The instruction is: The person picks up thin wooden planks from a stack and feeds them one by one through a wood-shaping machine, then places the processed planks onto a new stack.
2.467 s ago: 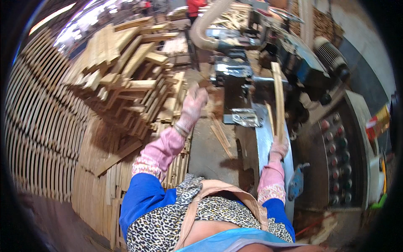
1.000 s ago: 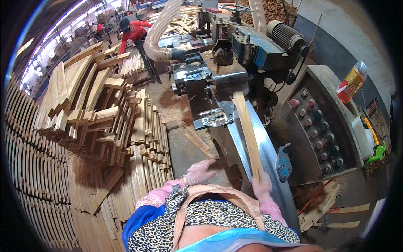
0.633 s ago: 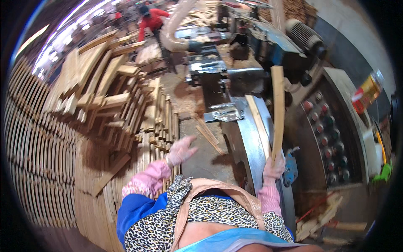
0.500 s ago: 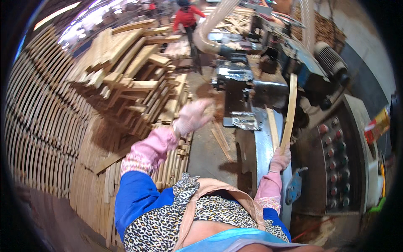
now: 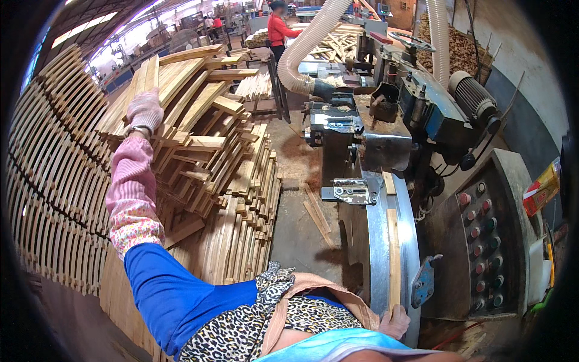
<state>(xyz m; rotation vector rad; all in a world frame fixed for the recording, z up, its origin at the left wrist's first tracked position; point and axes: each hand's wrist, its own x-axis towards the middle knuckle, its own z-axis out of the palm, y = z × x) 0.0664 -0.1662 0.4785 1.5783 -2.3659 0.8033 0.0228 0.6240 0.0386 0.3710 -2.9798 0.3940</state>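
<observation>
Head view: the left hand [image 5: 143, 111], in a pale knit glove, reaches far out and up to the person's left; it lies on the top of a wood pile [image 5: 199, 145], fingers curled over the upper ends of upright slats, though whether it has closed on one slat I cannot tell; the right hand [image 5: 395, 321] sits low and close to the body, its glove closed round the near end of a strip [image 5: 393, 259].

The strip lies flat on the metal feed bed [image 5: 377, 241]; its long axis runs straight away from the right hand toward the machine's mouth [image 5: 386, 151], so it lies ahead of that hand and well apart from the left; the right hand is plainly the nearer; the pile stands to the left of both hands, its slats leaning at mixed angles.

Materials: the strip is pale raw wood, narrow, thin and straight-edged; the slats in the pile are the same light timber, some gently curved; the bed is smooth bright steel, rounded at the near end; a ribbed flexible hose [image 5: 307, 48] rises from the machine beyond the strip.

Right of the right hand stands a grey control panel [image 5: 482, 241] with rows of round red and green buttons; curved slats are racked [image 5: 54, 199] in rows left of the left arm; a person in red [image 5: 278, 30] stands far off beyond the pile.
</observation>
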